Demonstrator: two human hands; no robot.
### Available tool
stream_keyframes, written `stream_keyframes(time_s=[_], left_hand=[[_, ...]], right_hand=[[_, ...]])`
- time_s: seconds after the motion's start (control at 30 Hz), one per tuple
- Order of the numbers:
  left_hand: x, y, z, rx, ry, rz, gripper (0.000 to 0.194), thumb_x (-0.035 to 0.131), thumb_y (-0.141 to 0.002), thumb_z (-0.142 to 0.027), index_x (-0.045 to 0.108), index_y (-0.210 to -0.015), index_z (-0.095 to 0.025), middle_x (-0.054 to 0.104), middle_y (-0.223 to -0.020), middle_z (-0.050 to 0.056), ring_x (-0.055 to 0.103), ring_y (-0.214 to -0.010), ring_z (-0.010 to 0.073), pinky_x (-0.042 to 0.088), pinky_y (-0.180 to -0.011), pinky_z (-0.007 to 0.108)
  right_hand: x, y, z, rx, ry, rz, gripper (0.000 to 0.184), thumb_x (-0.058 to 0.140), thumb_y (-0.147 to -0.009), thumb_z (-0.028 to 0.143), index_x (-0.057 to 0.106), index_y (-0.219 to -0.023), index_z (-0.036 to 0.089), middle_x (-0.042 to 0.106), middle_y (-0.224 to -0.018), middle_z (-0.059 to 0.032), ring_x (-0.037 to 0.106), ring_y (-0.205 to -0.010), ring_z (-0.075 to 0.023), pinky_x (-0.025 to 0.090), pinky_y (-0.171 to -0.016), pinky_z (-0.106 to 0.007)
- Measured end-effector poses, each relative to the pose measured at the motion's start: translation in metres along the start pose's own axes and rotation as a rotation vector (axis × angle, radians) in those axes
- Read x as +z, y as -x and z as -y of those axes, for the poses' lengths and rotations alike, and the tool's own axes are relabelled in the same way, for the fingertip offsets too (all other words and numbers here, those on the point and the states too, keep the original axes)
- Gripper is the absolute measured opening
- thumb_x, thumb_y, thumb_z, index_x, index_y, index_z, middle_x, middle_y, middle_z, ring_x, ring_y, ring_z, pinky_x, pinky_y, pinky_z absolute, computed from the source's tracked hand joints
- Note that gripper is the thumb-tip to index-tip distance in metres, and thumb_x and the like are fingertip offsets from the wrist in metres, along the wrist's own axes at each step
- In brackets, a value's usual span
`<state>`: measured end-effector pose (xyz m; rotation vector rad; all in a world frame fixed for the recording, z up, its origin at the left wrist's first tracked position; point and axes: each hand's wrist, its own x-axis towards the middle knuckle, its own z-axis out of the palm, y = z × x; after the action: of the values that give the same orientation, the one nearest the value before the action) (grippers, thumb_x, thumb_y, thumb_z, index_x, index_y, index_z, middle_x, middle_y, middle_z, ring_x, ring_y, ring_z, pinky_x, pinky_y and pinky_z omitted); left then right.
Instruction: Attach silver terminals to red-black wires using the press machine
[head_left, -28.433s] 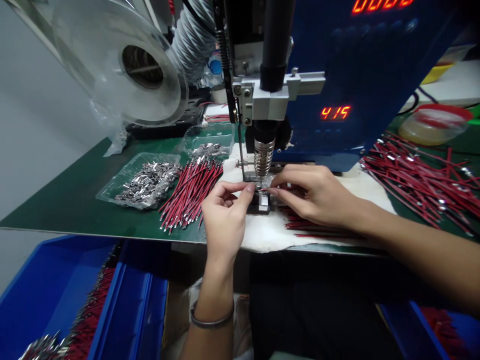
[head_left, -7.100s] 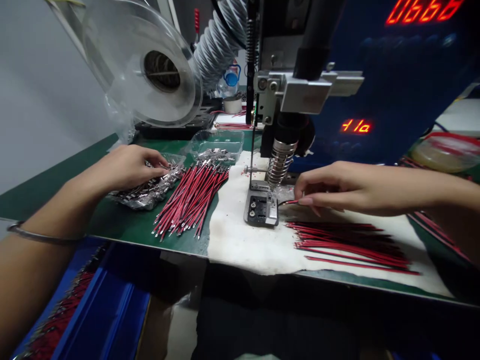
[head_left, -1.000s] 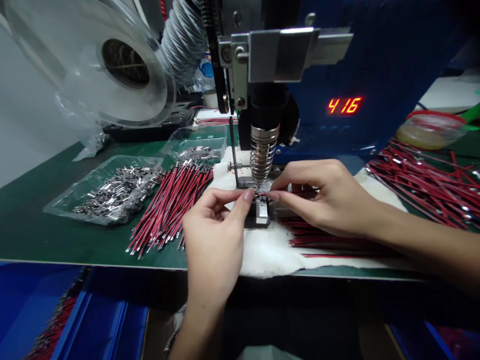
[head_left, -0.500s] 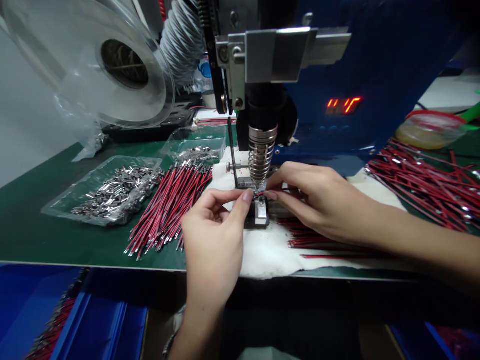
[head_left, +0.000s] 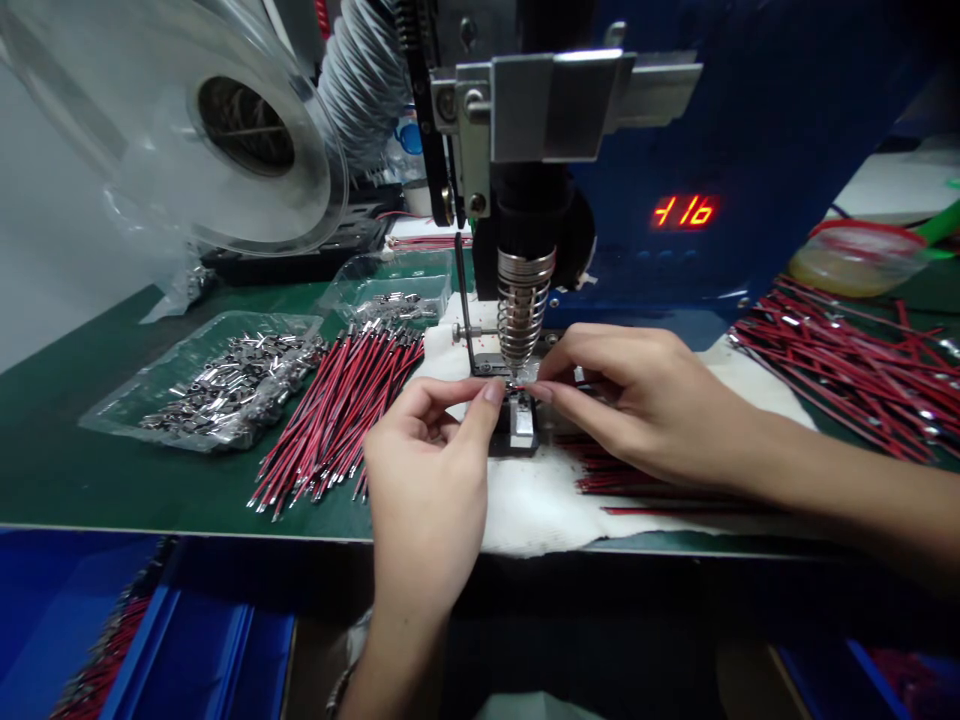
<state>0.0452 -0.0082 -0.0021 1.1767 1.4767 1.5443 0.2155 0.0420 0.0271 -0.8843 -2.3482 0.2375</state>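
Note:
My left hand (head_left: 435, 470) is closed, thumb and forefinger pinched on a small metal part at the work spot; the fingertips mostly hide it. From the right, my right hand (head_left: 637, 400) pinches a short red-and-black wire (head_left: 523, 387), its end meeting the left fingertips. Both sets of fingertips sit directly under the spring-wrapped tip (head_left: 523, 310) of a soldering machine, above a small metal block (head_left: 523, 422). Beneath my right hand several red-and-black wires (head_left: 622, 475) lie on a white cloth (head_left: 525, 510).
Left of my hands are a bundle of red-and-black wires (head_left: 330, 420) and a clear tray (head_left: 112, 410) of small silver parts. Behind it stands a second clear tray (head_left: 337, 285). More wires (head_left: 862, 370) pile up at right, beside the blue machine housing (head_left: 750, 130). Blue bins (head_left: 202, 640) sit below the table edge.
My right fingers have shifted very slightly to the right and the gap between them looks a little wider. The red display reads differently. My left hand stays in place.

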Motion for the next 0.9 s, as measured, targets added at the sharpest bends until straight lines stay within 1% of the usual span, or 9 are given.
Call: stream_keyframes(time_s=[0.33,0.5,0.7,0.9], left_hand=[[0.0007,0.0001,-0.001,0.001,-0.002,-0.018,0.024,0.076,-0.077,-0.04,0.071,-0.084,-0.018,0.058,-0.064,-0.001,0.041,-0.053,0.0074,0.033,-0.048,0.019],[0.0003,0.0008,-0.0007,-0.001,-0.012,-0.017,0.023,0.076,-0.077,-0.04,0.071,-0.084,-0.018,0.058,-0.064,-0.001,0.04,-0.054,0.0069,0.033,-0.049,0.019],[0.0001,0.0012,-0.0006,0.001,-0.013,-0.017,0.025,0.076,-0.077,-0.041,0.071,-0.086,-0.019,0.062,-0.068,0.0,0.042,-0.056,0.0077,0.034,-0.05,0.019],[0.0003,0.0006,-0.0014,0.006,-0.036,-0.027,0.026,0.076,-0.076,-0.041,0.071,-0.085,-0.018,0.06,-0.065,0.0,0.042,-0.054,0.0081,0.034,-0.049,0.02]], right_hand=[[0.0004,-0.0004,0.0005,0.007,-0.017,-0.008,0.01,0.058,-0.091,0.018,0.066,-0.087,0.015,0.068,-0.085,-0.0043,0.058,-0.07,-0.0135,0.038,-0.062,-0.025],[-0.0002,-0.0001,0.0019,0.012,-0.015,-0.01,0.008,0.059,-0.09,0.016,0.066,-0.085,0.015,0.067,-0.083,-0.0035,0.056,-0.069,-0.0127,0.038,-0.061,-0.024],[0.0,0.0005,0.0031,0.044,-0.009,-0.015,0.009,0.06,-0.09,0.018,0.067,-0.085,0.016,0.068,-0.082,-0.0028,0.057,-0.068,-0.013,0.038,-0.061,-0.025],[0.0,0.0001,0.0042,0.058,0.001,-0.018,0.009,0.059,-0.089,0.018,0.067,-0.084,0.017,0.068,-0.081,-0.0029,0.057,-0.066,-0.0136,0.038,-0.059,-0.026]])
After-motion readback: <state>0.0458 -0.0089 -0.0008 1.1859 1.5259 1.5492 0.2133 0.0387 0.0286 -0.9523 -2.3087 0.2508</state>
